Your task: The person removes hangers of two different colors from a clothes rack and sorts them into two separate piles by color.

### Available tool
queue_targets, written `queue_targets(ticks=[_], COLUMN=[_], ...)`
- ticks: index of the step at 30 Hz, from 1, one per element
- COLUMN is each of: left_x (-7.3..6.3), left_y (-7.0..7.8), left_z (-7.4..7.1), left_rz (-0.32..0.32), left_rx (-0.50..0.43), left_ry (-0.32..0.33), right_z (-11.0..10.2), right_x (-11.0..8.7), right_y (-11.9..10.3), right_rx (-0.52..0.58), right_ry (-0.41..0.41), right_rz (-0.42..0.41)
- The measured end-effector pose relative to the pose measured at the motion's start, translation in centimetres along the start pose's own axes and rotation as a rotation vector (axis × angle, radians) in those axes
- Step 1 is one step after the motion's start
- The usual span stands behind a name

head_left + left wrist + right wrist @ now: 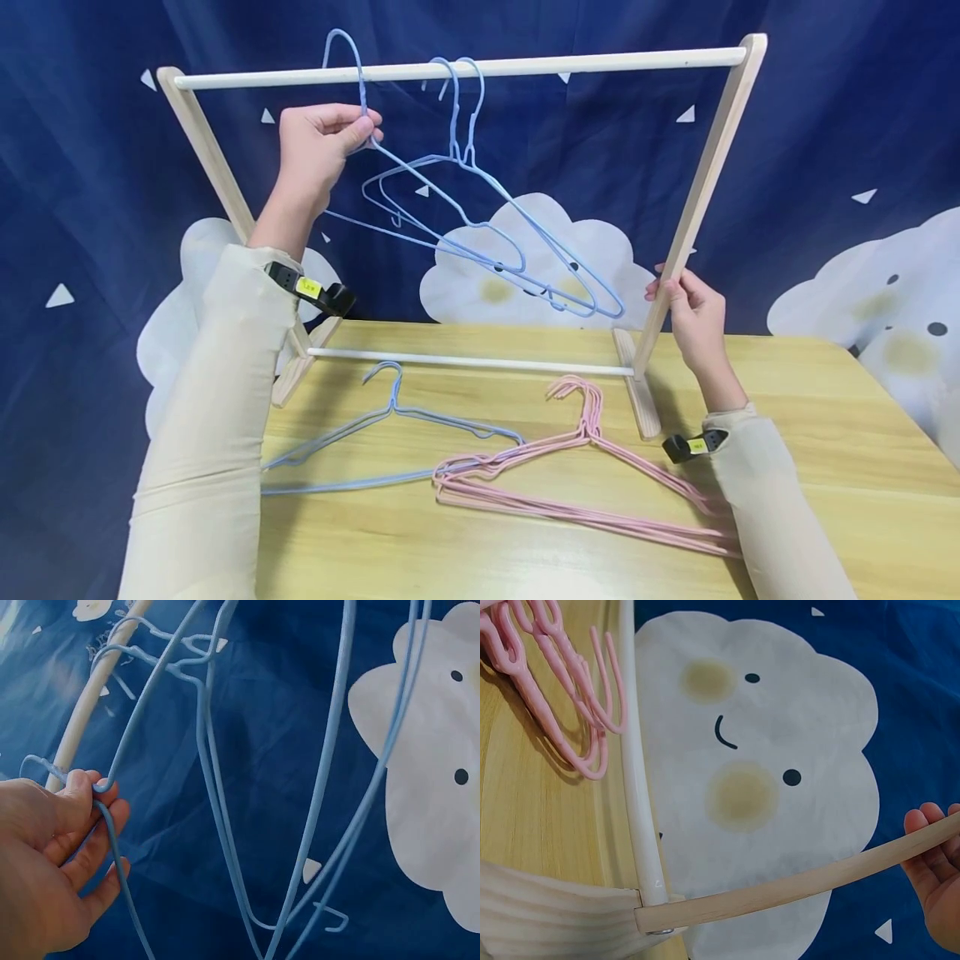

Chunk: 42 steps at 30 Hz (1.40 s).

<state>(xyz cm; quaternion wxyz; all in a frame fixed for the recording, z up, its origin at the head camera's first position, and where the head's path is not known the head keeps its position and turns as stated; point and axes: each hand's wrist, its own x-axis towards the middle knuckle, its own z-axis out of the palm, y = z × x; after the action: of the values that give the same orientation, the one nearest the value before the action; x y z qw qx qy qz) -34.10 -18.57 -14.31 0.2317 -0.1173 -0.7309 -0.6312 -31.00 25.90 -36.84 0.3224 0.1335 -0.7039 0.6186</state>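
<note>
My left hand [318,154] pinches a blue wire hanger [363,90] at its neck, thumb against the fingers. That hanger's hook rises above the wooden rack's white top rail [600,63], overlapping it in the head view, and its body slants down to the right. Two more blue hangers [453,125] hang from the rail just right of it, their lower parts crossing behind the held one. Over on the right, my right hand [696,321] holds the rack's side post [699,200] partway up, fingers behind it. The right wrist view shows the fingers [915,821] against this post.
On the wooden table [810,450] lie blue hangers [395,387] at front left and a stack of pink hangers [589,417] to their right, overlapping. The rack's lower bar [465,360] runs behind them. A dark blue curtain [825,75] with clouds hangs at the back.
</note>
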Motion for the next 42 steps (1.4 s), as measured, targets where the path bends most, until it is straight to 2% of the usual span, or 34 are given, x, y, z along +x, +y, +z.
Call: queue_targets(ticks=[5, 10, 17, 21, 26, 30, 34, 36, 38, 42], left_x=[-0.4, -1.7, -4.7, -6.5, -8.6, -9.8, -11.0, -11.6, -12.4, -13.5], left_y=[0.6, 0.7, -0.7, -2.2, -4.7, -6.8, -9.1, -10.3, -11.6, -13.9], left_z=[0.6, 1.0, 0.6, -0.1, -1.4, -2.8, -3.8, -4.0, -4.2, -4.1], left_rz=[0.047, 0.096, 0.19, 0.207, 0.155, 0.085, -0.02, -0.097, -0.157, -0.251], left_rx=[-0.045, -0.063, 0.02, 0.047, 0.019, 0.034, 0.116, 0.155, 0.206, 0.236], left_ry=[-0.013, -0.039, -0.111, -0.15, -0.191, -0.22, -0.242, -0.252, -0.27, -0.314], right_z=[-0.1, -0.1, -0.1, -0.2, -0.1, 0.2, 0.3, 0.3, 0.3, 0.1], right_x=[-0.2, 0.0, 0.1, 0.2, 0.2, 0.3, 0.3, 0.3, 0.3, 0.2], right_y=[0.0, -0.1, -0.4, -0.4, -0.6, -0.6, -0.5, -0.5, -0.4, -0.3], right_rx=[-0.002, 0.014, -0.005, 0.006, -0.006, 0.018, 0.043, 0.04, 0.034, 0.028], right_ry=[-0.006, -0.012, -0.009, -0.008, -0.017, -0.019, -0.017, -0.015, -0.013, -0.012], right_rz=[0.003, 0.004, -0.003, 0.0, -0.017, -0.021, -0.014, -0.016, -0.017, -0.016])
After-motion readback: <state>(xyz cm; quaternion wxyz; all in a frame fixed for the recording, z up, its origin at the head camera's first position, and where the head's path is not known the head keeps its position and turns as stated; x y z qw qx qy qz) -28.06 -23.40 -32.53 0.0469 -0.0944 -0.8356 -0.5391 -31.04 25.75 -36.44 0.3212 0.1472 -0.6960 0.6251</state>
